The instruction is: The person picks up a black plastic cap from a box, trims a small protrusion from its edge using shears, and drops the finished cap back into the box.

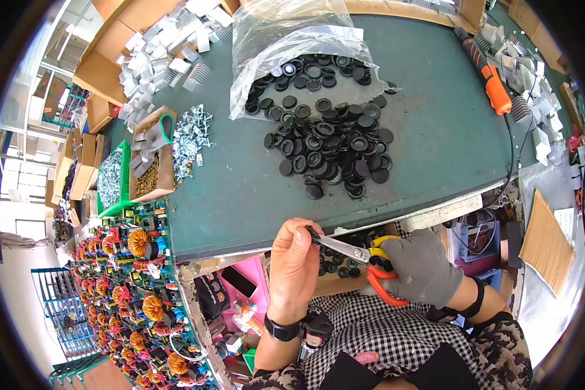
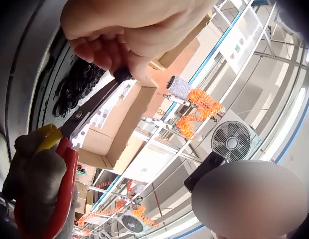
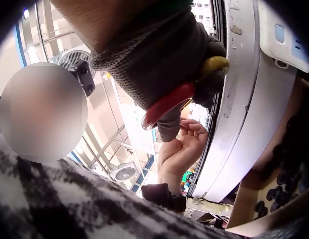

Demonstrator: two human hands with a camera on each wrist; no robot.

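Observation:
My bare left hand (image 1: 290, 266) pinches a small black rubber grommet (image 2: 123, 74) between thumb and fingers, just in front of the table edge. A grey-gloved right hand (image 1: 422, 268) grips scissors (image 1: 346, 248) with one red and one yellow handle. The blade tips reach right to the grommet at the left fingertips. In the right wrist view the gloved fingers (image 3: 169, 124) pass through the handle loops. Beyond the hands, a heap of black grommets (image 1: 335, 146) lies on the green table (image 1: 221, 214), spilling from a clear plastic bag (image 1: 292, 32).
Below the table edge a cardboard box (image 3: 244, 199) contains more black grommets. Screws (image 1: 192, 133) and boxed parts lie left, above circuit boards (image 1: 136, 299) with orange coils. An orange-handled soldering iron (image 1: 494, 88) and metal heat sinks (image 1: 543, 123) lie to the right.

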